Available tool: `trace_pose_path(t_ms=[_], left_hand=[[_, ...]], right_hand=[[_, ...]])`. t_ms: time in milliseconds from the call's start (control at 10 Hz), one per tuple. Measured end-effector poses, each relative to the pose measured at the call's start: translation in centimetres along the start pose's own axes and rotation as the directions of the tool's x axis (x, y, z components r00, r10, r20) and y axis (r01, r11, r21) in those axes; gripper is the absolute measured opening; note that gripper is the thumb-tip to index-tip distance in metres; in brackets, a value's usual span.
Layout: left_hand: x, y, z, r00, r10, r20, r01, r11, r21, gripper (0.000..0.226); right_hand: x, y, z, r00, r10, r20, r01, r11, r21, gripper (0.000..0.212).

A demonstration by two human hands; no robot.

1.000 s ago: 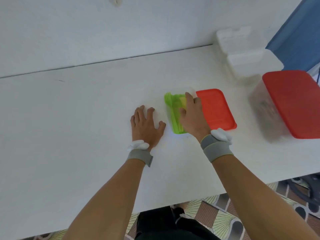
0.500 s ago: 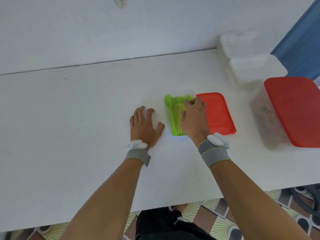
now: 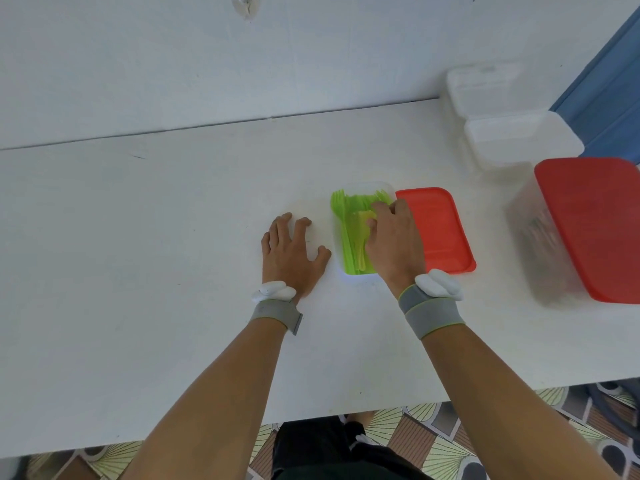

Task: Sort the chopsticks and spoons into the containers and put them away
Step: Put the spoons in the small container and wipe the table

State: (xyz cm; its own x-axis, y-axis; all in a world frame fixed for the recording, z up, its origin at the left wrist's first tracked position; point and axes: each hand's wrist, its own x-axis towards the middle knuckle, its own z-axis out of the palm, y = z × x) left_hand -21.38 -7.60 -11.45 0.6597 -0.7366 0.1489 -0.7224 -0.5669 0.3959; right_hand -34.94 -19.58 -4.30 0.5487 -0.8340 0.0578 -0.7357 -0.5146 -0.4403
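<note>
Green cutlery (image 3: 349, 233) (forks, partly hidden) lies under the right hand (image 3: 393, 242), fingers curled onto it; left hand (image 3: 289, 252) rests flat.

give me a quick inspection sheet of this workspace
surface: white table, bare at left
job's things: clear container of green plastic cutlery; small red lid beside it; large red-lidded tub at right
clutter: two white lidded boxes at far right
grips: left hand flat on table; right hand curled on the cutlery
cables: nothing seen
surroundings: white wall, blue panel, patterned floor
</note>
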Motion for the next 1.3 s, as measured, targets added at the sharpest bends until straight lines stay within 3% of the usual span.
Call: trace_pose_path(t_ms=[200, 300, 600, 700, 1300], left_hand=[[-0.1, 0.0, 0.0, 1.000, -0.002, 0.004, 0.002, 1.000, 0.004, 0.057], [-0.1, 0.1, 0.0, 1.000, -0.004, 0.003, 0.004, 1.000, 0.004, 0.057], [0.0, 0.0, 0.1, 1.000, -0.001, -0.003, 0.001, 1.000, 0.004, 0.056], [0.0, 0.0, 0.1, 1.000, -0.003, -0.002, 0.003, 1.000, 0.003, 0.056], [0.0, -0.1, 0.2, 1.000, 0.006, -0.004, -0.006, 1.000, 0.017, 0.055]], right_hand=[[-0.4, -0.2, -0.5, 0.999, -0.023, -0.035, 0.022, 1.000, -0.019, 0.029], [0.1, -0.2, -0.6, 0.999, -0.013, 0.032, 0.013, 1.000, 0.002, 0.037], [0.5, -0.3, -0.6, 0.998, 0.021, 0.052, -0.026, 0.995, 0.096, 0.030], [0.1, -0.3, -0.2, 1.000, -0.026, 0.013, 0.025, 0.992, 0.120, 0.023], [0.0, -0.3, 0.4, 0.995, -0.094, 0.026, 0.093, 0.994, 0.052, 0.018]])
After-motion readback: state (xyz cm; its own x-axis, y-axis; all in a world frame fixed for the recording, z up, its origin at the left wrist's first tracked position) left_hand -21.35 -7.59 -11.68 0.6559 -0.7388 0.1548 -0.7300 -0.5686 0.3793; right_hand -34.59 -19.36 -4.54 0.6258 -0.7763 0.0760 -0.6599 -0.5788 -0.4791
